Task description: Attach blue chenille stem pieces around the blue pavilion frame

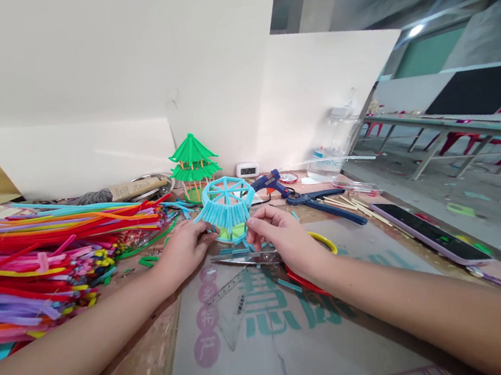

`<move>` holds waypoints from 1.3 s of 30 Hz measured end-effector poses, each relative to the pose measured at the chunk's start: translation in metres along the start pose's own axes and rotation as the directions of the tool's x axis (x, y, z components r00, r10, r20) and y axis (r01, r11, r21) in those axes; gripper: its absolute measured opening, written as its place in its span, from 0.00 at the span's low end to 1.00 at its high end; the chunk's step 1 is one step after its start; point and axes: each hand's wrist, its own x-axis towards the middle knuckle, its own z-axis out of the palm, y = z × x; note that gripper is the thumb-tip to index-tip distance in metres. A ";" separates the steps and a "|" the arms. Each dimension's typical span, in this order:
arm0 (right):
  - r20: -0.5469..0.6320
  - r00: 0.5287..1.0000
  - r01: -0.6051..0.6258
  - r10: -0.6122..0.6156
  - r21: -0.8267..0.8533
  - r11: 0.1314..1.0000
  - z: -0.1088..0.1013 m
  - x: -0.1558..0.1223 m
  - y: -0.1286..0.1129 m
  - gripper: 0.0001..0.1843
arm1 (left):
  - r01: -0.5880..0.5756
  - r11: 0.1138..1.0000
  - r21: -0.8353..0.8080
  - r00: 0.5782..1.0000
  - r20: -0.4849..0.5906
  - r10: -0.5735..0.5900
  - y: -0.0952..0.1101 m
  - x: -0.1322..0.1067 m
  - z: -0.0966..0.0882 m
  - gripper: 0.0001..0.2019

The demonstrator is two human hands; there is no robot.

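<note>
A light-blue pipe-cleaner frame (228,215) stands mid-table, shaped like a flared roof with a spoked ring on top and yellow-green showing low inside. My left hand (187,245) is closed, thumb and fingers pinching its lower left edge. On the opposite side my right hand (280,231) also pinches, its fingertips at the lower right edge; any small piece between them is hidden. Scissors (248,260) with red and yellow handles lie beneath my right hand, blades pointing left. Short blue pipe-cleaner pieces (290,285) and a clear set square (230,313) lie on the mat.
Bundles of coloured pipe cleaners (22,273) fill the left side. Behind the frame stand a green tiered pavilion model (194,167), a small digital clock (247,169) and a blue glue gun (271,182). Pliers (327,205), wooden sticks (359,205) and a phone (429,231) lie right.
</note>
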 end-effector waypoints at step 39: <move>0.126 0.992 -0.018 0.025 -0.053 0.998 -0.001 -0.006 -0.003 0.18 | -0.149 0.989 0.018 0.986 -0.079 0.149 -0.007 0.000 0.001 0.09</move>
